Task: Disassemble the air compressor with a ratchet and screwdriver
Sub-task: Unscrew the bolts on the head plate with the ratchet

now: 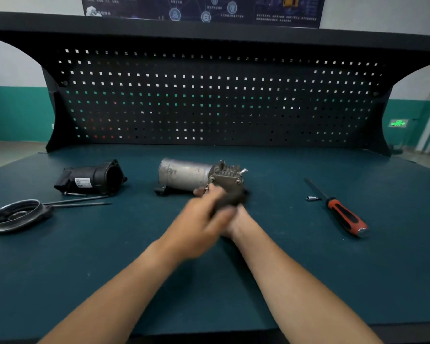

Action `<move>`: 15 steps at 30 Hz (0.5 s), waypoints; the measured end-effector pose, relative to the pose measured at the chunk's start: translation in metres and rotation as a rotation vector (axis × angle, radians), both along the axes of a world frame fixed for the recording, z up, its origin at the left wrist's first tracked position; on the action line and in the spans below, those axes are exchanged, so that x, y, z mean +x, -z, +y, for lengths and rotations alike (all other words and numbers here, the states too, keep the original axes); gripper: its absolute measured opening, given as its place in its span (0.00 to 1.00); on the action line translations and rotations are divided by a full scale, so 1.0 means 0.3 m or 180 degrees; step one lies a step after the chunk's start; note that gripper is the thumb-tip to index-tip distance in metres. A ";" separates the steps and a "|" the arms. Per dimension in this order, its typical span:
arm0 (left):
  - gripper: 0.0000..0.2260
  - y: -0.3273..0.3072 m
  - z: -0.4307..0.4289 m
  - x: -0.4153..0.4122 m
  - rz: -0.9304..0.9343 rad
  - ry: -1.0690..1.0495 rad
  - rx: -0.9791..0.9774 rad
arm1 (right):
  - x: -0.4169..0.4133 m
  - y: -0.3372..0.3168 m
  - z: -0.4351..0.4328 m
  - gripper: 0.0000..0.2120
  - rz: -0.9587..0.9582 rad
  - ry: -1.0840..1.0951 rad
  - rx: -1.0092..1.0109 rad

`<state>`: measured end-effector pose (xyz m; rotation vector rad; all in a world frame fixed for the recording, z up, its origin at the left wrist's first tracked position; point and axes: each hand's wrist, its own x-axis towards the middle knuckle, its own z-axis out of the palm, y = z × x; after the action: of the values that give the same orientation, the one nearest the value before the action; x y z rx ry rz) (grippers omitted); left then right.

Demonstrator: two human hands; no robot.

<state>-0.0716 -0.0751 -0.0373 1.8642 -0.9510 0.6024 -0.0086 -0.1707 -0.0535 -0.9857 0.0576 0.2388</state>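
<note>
- Head view: the workbench (60,269), with its dark green top, carries everything, and my hands meet at its middle.
- The air compressor (184,173) lies on its side just beyond my fingers. Its scuffed silver motor can points left and its finned grey head is nearest me, I think so the fasteners face my tool.
- My left hand (201,219) curls over a dark handle (230,201), probably the ratchet, though blur hides the detail. My right hand (237,217) is tucked beneath, and I cannot tell its grip.
- A black housing (92,178), already off, sits far beyond my left hand.
- A round end cover (15,216) lies farther left.
- The screwdriver (343,214) is parked well right of my right hand, within reach.
- Two long bolts (77,202) lie beside the cover.
- A small socket (312,198) lies just beside the screwdriver's shaft.
</note>
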 end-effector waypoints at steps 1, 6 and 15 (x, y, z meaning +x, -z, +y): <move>0.08 0.013 -0.001 0.000 -0.0066 0.0047 0.0549 | -0.002 0.009 -0.008 0.13 -0.0092 0.0005 -0.0012; 0.11 -0.003 0.004 0.012 -0.0157 -0.0150 -0.0731 | 0.008 -0.003 0.020 0.10 -0.0022 0.0071 -0.0098; 0.22 -0.082 0.054 0.046 0.1801 -0.0008 -0.4209 | 0.022 0.002 0.023 0.15 0.0044 -0.0052 -0.0003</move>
<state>-0.0578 -0.0589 -0.0128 0.7304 -0.0447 0.4598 -0.0020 -0.1638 -0.0543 -0.9859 0.0624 0.2606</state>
